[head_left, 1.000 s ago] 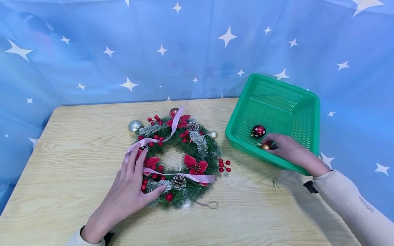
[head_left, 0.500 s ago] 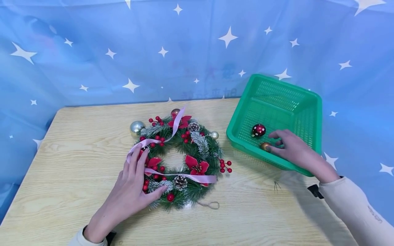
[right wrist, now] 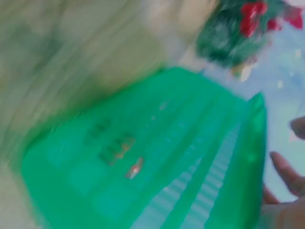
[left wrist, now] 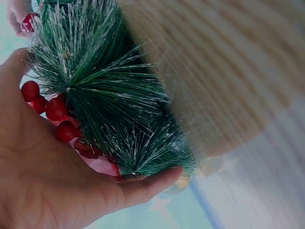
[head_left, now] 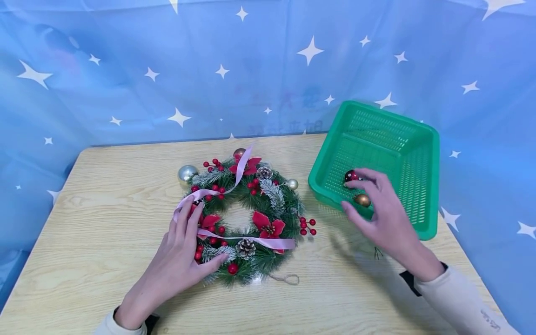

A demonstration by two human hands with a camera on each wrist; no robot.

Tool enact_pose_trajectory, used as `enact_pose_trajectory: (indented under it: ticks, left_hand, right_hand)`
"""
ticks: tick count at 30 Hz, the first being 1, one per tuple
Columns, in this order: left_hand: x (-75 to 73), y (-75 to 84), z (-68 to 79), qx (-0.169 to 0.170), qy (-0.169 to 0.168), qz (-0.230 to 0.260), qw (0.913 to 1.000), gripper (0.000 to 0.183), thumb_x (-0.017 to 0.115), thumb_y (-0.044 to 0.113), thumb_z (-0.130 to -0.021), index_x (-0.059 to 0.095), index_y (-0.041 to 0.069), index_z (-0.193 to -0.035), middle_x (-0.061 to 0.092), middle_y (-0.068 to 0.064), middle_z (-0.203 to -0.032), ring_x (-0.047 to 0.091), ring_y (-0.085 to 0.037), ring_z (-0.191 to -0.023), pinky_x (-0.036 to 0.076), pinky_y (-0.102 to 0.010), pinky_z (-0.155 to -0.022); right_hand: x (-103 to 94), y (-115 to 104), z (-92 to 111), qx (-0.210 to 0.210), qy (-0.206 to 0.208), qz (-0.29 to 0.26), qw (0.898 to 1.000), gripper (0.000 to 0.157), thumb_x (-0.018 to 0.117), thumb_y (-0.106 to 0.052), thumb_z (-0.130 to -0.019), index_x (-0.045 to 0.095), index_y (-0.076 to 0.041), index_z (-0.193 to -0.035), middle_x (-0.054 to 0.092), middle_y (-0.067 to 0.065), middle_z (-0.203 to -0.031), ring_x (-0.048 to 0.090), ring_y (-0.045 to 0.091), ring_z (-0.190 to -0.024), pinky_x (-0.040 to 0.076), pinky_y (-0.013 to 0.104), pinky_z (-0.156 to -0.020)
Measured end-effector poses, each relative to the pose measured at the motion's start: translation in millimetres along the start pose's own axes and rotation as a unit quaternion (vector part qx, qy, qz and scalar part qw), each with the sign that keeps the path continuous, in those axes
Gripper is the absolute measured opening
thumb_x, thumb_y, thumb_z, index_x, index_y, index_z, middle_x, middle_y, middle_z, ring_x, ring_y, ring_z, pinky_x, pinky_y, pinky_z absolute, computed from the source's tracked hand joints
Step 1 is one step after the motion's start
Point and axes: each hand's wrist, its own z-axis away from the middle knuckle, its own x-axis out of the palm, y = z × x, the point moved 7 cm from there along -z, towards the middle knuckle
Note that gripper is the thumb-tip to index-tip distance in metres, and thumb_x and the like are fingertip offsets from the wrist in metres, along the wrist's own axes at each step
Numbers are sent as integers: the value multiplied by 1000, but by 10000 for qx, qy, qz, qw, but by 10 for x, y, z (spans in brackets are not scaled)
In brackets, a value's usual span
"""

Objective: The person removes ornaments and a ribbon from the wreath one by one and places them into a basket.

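Note:
My left hand (head_left: 176, 251) rests on the left side of a Christmas wreath (head_left: 274, 197), fingers and thumb spread apart. The wreath lies flat, with poinsettias, red berries and pine cones (head_left: 245, 248). A pink ribbon (head_left: 272, 243) trails across it and passes by the left fingertips. In the left wrist view, that hand (left wrist: 57, 167) lies against the green needles and red berries. My right hand (head_left: 389, 223) is above the front side of the green basket (head_left: 331, 139), fingers apart and holding nothing. Inside lie a gold bauble (head_left: 362, 200) and a white-spotted red bauble (head_left: 350, 176), partly hidden by a finger.
A large silver bauble (head_left: 187, 174), a brownish one (head_left: 239, 152) and a small pale one (head_left: 292, 184) sit at the wreath's outer edge. A twine loop (head_left: 286, 279) extends in front. A blue star-patterned cloth (head_left: 268, 70) hangs behind the wooden table (head_left: 104, 209).
My right hand has let go of the gold bauble and moved back toward me, its fingers spreading. The bauble stays in the basket. The left hand has held its place on the wreath.

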Motion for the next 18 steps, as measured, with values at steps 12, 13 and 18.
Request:
enact_pose_trajectory:
  ticks: [12, 13, 18]
  left_hand:
    - [17, 11, -23, 116, 8, 96, 9999, 123, 81, 63, -92, 11, 5, -175, -7, -14, -182, 9, -52, -162, 30, -85, -110]
    - [17, 5, -18, 106, -1, 115, 9999, 123, 80, 64, -92, 11, 5, -175, -7, -14, -182, 8, -52, -162, 31, -84, -109]
    - [-11, 2, -6, 274, 107, 174, 9994, 122, 83, 61, -92, 13, 4, -174, -3, -14, -182, 10, -46, -163, 31, -83, -111]
  right_hand:
    - [674, -562, 114, -1295, -1140, -687, 9826, 69, 68, -55, -104, 60, -6, -152, 45, 15, -166, 58, 28, -136, 57, 42, -101]
    - [740, -546, 118, -1163, -1348, -667, 9818, 74, 70, -57, -102, 57, -7, -155, 41, 14, -169, 55, 28, -141, 56, 48, -103]
    - [1005, -478, 139, -761, -2078, -652, 9730, 90, 75, -63, -97, 43, -16, -167, 27, 7, -178, 25, 35, -162, 33, 73, -118]
